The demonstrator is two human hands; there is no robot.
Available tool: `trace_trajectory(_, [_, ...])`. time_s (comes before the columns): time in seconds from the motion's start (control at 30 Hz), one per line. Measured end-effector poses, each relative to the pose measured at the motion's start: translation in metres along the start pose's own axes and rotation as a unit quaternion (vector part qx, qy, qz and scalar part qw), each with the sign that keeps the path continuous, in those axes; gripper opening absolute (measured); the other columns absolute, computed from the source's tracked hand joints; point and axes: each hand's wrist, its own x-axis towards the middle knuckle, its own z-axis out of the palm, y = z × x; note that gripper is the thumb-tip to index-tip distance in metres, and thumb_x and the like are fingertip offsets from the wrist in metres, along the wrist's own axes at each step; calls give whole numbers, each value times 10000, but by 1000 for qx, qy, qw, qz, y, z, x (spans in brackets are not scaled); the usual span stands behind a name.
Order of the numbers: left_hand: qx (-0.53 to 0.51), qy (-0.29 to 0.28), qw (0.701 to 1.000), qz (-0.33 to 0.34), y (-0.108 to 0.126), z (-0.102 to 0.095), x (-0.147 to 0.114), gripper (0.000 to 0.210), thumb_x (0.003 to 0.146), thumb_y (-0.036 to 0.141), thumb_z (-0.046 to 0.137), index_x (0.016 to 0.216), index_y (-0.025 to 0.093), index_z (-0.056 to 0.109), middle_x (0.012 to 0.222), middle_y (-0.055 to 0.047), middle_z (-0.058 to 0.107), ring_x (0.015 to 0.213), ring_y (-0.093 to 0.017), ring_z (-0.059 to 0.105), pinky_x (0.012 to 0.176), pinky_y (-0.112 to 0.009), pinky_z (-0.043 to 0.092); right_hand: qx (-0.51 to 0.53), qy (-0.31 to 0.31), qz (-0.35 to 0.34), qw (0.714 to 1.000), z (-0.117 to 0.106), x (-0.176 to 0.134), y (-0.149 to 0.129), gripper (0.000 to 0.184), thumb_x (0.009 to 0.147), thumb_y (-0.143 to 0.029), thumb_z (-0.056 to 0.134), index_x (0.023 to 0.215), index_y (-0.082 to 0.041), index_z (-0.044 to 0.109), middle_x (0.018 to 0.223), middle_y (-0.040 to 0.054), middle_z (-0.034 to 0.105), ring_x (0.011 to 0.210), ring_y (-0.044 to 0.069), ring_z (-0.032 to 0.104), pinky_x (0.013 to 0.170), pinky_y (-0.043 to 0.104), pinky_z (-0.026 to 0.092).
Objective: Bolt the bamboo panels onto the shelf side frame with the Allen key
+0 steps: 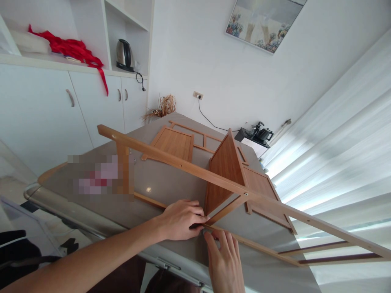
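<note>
A light-brown wooden frame (pixel 171 160) stands on its side on the grey-covered table, with a wooden panel (pixel 224 171) rising crosswise between its rails. My left hand (pixel 183 219) is closed around the lower rail (pixel 256 243), where it meets the bottom corner of the panel. Just to the right, my right hand (pixel 224 256) has its fingers bent and its thumb and forefinger pinched at the same joint. Whatever sits between those fingertips is too small and hidden to make out. A screw head (pixel 246 194) shows in the upper rail above the panel's end.
Behind the frame lie a loose panel (pixel 174 143), another panel (pixel 265 191) and a slatted wooden piece (pixel 198 134). A pixelated patch covers items at the table's left. A coffee maker (pixel 264 134) stands at the far right corner; a kettle (pixel 124 55) sits on a shelf.
</note>
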Motion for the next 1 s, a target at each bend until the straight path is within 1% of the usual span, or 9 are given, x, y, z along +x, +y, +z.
trace_trajectory(0.1, [-2,-1,1000,2,0,-1,1,210,930,279,598,1100,252,718,976,1,751,928,-194,636,843,-332,521,-1,11,-7,1000,-3,4,-1,268,990,-116,405,1061,-223,640,957,62,618,869,217,567,833,384,435])
trace_trajectory(0.2, [-2,-1,1000,1,0,-1,1,223,931,274,592,1116,254,715,984,6,754,923,-196,634,840,-330,520,6,32,-9,999,-6,9,-3,283,1004,-113,371,990,-208,637,910,59,602,832,213,547,816,377,414])
trace_trajectory(0.3, [-2,1,1000,1,-1,0,0,238,933,266,583,1134,254,711,976,5,756,922,-198,633,842,-327,518,18,45,-2,999,-8,12,-5,285,1026,-137,361,958,-207,629,889,52,594,813,206,532,800,362,397])
trace_trajectory(0.5, [0,0,1000,-1,0,0,0,222,939,271,575,1109,253,718,984,8,756,921,-201,629,839,-329,515,52,54,23,997,-6,12,-6,287,1060,-206,369,936,-218,627,870,33,584,799,192,518,761,334,375])
trace_trajectory(0.67, [4,-9,1000,-4,0,-1,0,236,941,279,574,1127,243,716,946,-3,753,916,-206,630,833,-327,519,72,57,34,995,-6,12,-9,258,1061,-214,395,960,-215,632,878,32,583,806,188,511,743,321,369])
trace_trajectory(0.83, [2,-12,1000,-6,0,-1,0,219,934,271,586,1103,246,722,956,-2,752,916,-205,637,864,-329,522,69,62,44,995,-7,11,-10,263,1063,-214,391,948,-216,627,892,37,586,822,189,519,746,322,375])
trace_trajectory(1.0, [-7,-21,1000,-7,-1,-3,0,226,939,273,589,1127,256,712,975,3,749,949,-203,642,885,-330,523,98,41,50,993,-9,11,-10,211,1050,-189,416,997,-215,619,924,46,589,834,189,530,741,317,406])
